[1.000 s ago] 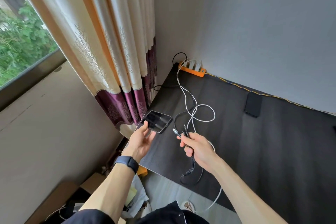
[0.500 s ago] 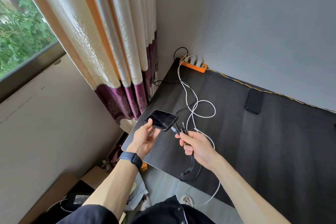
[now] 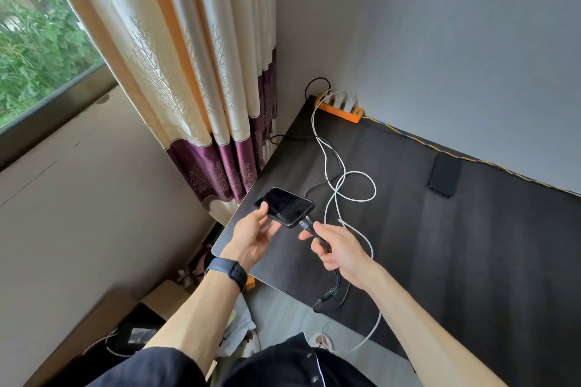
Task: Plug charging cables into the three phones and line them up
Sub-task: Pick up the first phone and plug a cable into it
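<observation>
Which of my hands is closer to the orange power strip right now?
Right. Your right hand, gripping the black cable, sits below the orange power strip; your left hand, holding the phone, is farther left.

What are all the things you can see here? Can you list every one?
Held phone: one, black, in the left hand above the table's near-left corner.
Second phone: one, black, lying flat near the wall.
Black cable: one, plug at the held phone's end.
White cable: one, looped on the table.
Power strip: one, orange, far corner.
Table: one, dark.
Curtain: one, cream and purple, left.
Watch: one, dark, left wrist.
Left hand: grips the phone.
Right hand: pinches the black cable.
</observation>
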`<act>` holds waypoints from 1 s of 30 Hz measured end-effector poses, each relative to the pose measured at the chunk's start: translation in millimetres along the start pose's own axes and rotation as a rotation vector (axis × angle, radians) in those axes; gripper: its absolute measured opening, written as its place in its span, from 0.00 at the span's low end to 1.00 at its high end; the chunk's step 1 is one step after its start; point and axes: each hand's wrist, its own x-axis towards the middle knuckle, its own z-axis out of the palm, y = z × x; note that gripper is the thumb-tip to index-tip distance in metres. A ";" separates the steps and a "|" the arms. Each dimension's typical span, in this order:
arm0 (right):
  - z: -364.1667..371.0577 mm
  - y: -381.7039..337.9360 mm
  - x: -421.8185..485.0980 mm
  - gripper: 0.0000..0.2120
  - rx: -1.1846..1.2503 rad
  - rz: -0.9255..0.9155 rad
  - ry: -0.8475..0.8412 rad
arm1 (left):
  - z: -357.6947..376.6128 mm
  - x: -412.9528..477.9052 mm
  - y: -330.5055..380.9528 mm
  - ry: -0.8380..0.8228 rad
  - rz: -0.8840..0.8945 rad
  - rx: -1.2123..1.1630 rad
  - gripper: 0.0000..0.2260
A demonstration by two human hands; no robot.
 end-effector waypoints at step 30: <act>7.4 13.8 -5.4 0.14 -0.492 -0.136 0.204 | 0.9 -20.0 10.5 -0.226 0.198 0.342 0.11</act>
